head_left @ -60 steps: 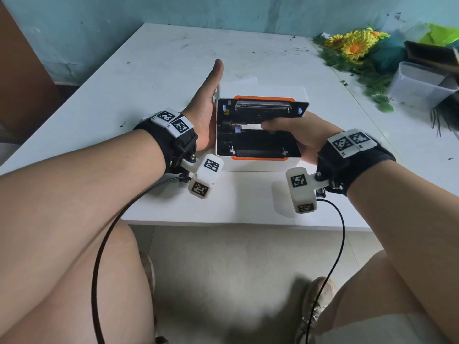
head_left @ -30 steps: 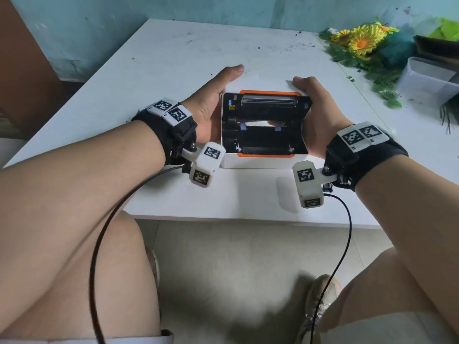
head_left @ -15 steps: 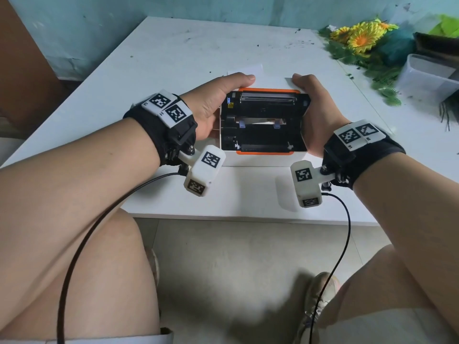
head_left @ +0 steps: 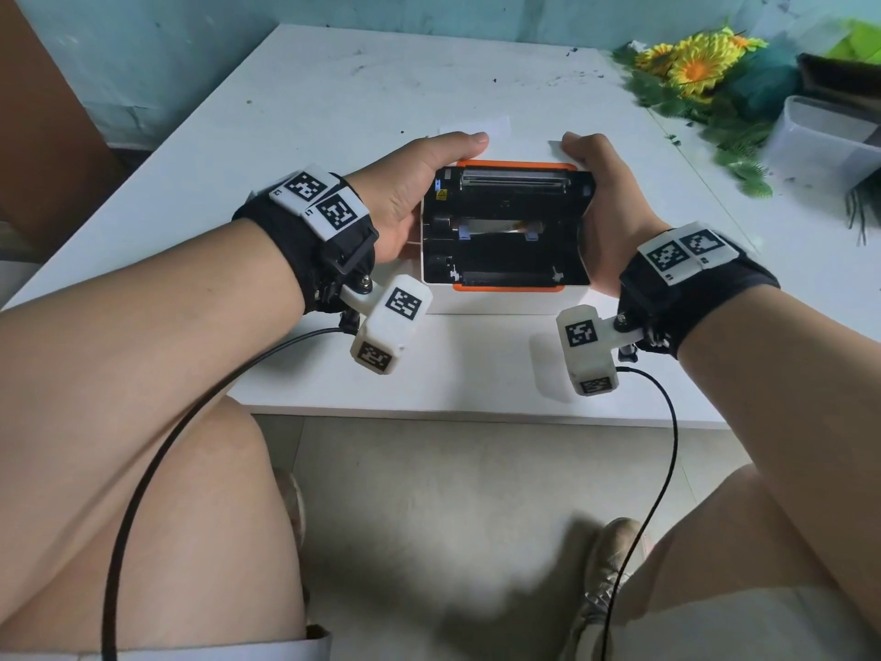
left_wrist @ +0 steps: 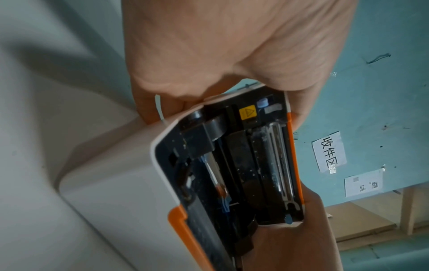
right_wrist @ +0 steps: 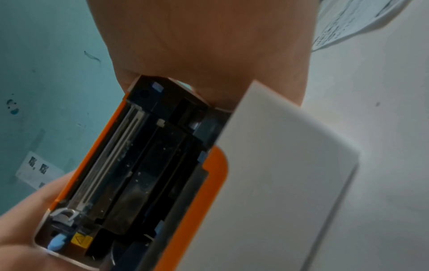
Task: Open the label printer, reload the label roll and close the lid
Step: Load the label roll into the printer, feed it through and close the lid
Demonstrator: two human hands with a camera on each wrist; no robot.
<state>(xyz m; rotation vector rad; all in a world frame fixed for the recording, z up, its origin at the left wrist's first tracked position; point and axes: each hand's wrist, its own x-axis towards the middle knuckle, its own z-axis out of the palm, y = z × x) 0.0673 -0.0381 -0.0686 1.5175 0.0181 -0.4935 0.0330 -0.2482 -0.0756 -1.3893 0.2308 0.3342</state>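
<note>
A white label printer (head_left: 505,302) with orange trim stands near the table's front edge, its lid (head_left: 505,221) raised so the black inside faces me. My left hand (head_left: 419,183) grips the lid's left side, thumb curled over its top corner. My right hand (head_left: 600,202) grips the right side the same way. The left wrist view shows the lid's inside (left_wrist: 243,165) between my left hand (left_wrist: 232,55) and my right hand (left_wrist: 290,238). In the right wrist view the lid (right_wrist: 139,165) stands over the white body (right_wrist: 278,165). I cannot make out a label roll for certain.
A white paper slip (head_left: 476,124) lies just behind the printer. Artificial sunflowers and leaves (head_left: 696,69) and a clear plastic box (head_left: 829,140) crowd the table's right rear. The white table (head_left: 333,97) ends close in front of the printer.
My right hand came out of the printer's inside and took the lid's right edge. My left hand went from flat against the side to gripping the lid's left edge.
</note>
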